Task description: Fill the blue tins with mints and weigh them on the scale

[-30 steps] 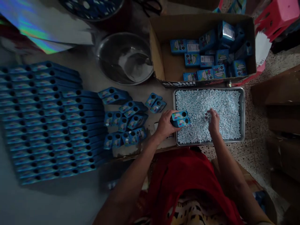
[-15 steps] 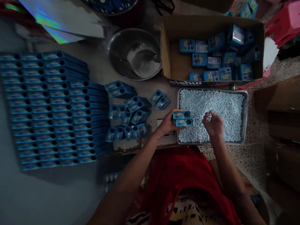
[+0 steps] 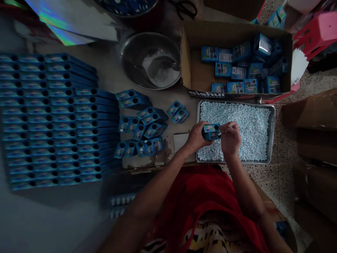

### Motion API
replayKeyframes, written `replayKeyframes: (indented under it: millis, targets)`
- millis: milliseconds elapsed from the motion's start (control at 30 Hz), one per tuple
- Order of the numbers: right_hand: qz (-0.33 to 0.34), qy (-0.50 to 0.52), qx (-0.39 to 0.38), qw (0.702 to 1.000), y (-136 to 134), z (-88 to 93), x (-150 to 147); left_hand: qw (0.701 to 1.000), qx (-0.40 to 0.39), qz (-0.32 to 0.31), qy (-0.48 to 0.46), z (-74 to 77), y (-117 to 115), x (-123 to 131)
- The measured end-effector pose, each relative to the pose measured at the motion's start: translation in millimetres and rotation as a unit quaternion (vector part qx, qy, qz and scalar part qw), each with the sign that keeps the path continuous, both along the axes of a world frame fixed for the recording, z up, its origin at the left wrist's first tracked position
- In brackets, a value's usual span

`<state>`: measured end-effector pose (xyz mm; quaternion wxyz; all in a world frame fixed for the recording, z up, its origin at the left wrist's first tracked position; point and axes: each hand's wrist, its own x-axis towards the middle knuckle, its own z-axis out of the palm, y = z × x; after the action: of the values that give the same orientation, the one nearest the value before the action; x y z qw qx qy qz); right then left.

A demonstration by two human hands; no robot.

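My left hand (image 3: 196,138) grips two small blue boxes (image 3: 211,131) with round holes, held over the left part of a metal tray (image 3: 272,133) full of small white-blue candies (image 3: 250,130). My right hand (image 3: 230,138) is closed in a pinch right against the boxes' hole end; what it holds is too small to make out, probably candies.
Loose open blue boxes (image 3: 143,131) lie left of the tray, and long rows of flat blue boxes (image 3: 52,119) fill the far left. Behind stand a metal bowl (image 3: 151,61) and a cardboard carton (image 3: 192,70) with filled blue boxes (image 3: 244,66). Pink stools (image 3: 314,33) stand at the right.
My right hand rose out of the candies and moved left to the boxes in my left hand. The left hand kept its grip and tilted the boxes slightly.
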<state>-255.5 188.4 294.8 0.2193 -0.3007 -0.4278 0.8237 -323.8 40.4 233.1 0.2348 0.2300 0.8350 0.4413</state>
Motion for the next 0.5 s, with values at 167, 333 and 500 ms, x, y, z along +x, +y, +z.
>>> replayKeyframes:
  millis: [167, 333, 500]
  targets:
    - [0.074, 0.027, 0.039, 0.996, 6.7, -2.5, -12.4, 0.999, 0.027, -0.016, -0.034, 0.6, -0.2, -4.4]
    - [0.033, 0.01, 0.123, 0.992, 13.0, -17.8, -6.3, 0.994, 0.081, -0.058, -0.054, -4.5, 5.7, -2.8]
    - [-0.061, -0.034, 0.09, 0.993, 61.0, -42.1, 20.3, 0.976, 0.126, -0.176, 0.002, -9.7, 9.6, -6.6]
